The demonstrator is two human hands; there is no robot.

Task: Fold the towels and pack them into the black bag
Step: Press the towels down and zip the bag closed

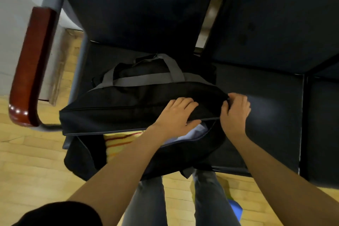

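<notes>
Black bag [128,108] sits on a dark seat [266,115], its near side hanging over the seat's front edge toward the person. Left hand [176,115] lies on top of the bag flap near the bag's right end, fingers curled over the fabric and thumb hooked under the flap edge, gripping it. Right hand [234,113] is just right of the left hand at the bag's end corner, fingers curled and pinching at the zipper end; the pull itself is too small to make out. Under and just below the left hand the bag mouth gapes open, with a white towel [192,132] showing inside. To the left of the left forearm a yellow towel with red and orange stripes [121,139] shows in the same opening. Grey handles [146,77] lie on the bag beyond the hands. Red-brown armrest [31,66] far left of the hands. Wooden floor [33,167] below, jeans legs [146,203] between the forearms.
</notes>
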